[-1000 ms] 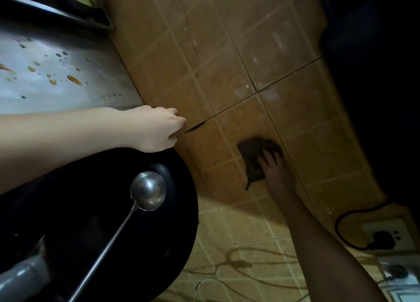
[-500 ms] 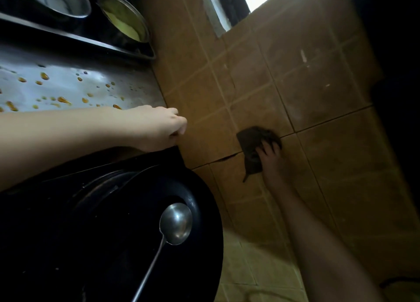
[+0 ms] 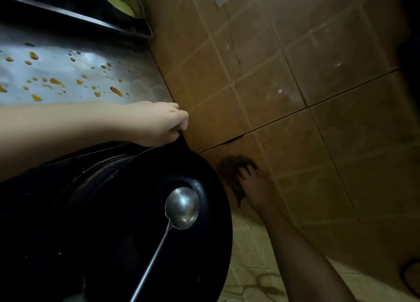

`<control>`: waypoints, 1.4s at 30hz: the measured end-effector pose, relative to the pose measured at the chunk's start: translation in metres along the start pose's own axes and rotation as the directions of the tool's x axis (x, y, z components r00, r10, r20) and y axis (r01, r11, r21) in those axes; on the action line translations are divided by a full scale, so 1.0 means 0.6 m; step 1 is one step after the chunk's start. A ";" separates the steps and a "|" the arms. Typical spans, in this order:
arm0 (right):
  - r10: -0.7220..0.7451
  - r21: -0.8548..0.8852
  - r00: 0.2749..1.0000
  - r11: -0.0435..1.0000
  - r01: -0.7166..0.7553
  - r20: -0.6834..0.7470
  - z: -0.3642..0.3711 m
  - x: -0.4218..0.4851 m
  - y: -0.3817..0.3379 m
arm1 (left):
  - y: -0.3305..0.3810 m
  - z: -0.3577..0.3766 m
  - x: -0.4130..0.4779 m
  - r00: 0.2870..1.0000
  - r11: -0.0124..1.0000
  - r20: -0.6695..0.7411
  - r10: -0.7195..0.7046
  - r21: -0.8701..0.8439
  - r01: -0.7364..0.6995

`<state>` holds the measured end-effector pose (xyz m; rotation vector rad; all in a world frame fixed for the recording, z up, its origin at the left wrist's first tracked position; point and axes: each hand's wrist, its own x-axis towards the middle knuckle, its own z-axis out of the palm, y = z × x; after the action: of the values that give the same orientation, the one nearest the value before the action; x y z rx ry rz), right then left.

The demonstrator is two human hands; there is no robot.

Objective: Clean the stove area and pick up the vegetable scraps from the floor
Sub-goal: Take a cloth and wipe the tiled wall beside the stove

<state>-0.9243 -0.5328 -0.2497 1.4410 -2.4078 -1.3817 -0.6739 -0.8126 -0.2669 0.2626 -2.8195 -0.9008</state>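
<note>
A large black wok (image 3: 141,233) sits on the dark stove at lower left, with a steel ladle (image 3: 179,210) lying in it. My left hand (image 3: 159,124) is closed on the wok's rim handle at its far edge. My right hand (image 3: 252,188) presses a dark brown cloth (image 3: 231,169) flat against the brown tiled wall (image 3: 295,74), just right of the wok. The steel countertop (image 3: 75,72) behind my left arm is spotted with orange oil drops.
A metal bowl of yellowish food (image 3: 122,1) stands in a tray at the top. A black cable (image 3: 409,276) shows at the lower right edge. The right side is in deep shadow.
The view has swung, and my right hand with the cloth has slid down the wall tiles, closer to the wok's edge. My left hand stays on the wok handle.
</note>
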 end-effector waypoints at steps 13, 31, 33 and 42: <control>-0.035 -0.095 0.999 0.995 0.032 -0.028 -0.017 0.042 -0.012 | -0.014 -0.001 -0.037 0.999 0.999 0.022 -0.040 -0.035 0.041; 0.072 0.005 0.964 0.997 -0.073 -0.256 -0.101 0.059 0.028 | 0.000 0.012 -0.020 0.999 0.998 0.028 -0.037 -0.051 0.038; 0.068 -0.013 0.984 0.997 -0.071 -0.162 -0.068 0.025 0.029 | 0.006 0.013 -0.022 0.999 0.999 0.027 -0.026 -0.042 0.027; 0.144 -0.078 0.985 0.988 -0.137 0.094 0.000 -0.125 0.052 | 0.018 -0.023 -0.051 0.998 0.998 -0.024 -0.056 -0.031 0.055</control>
<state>-0.9030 -0.4733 -0.1987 1.1893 -2.4363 -1.5221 -0.6424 -0.8049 -0.2527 0.3474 -2.7862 -0.9446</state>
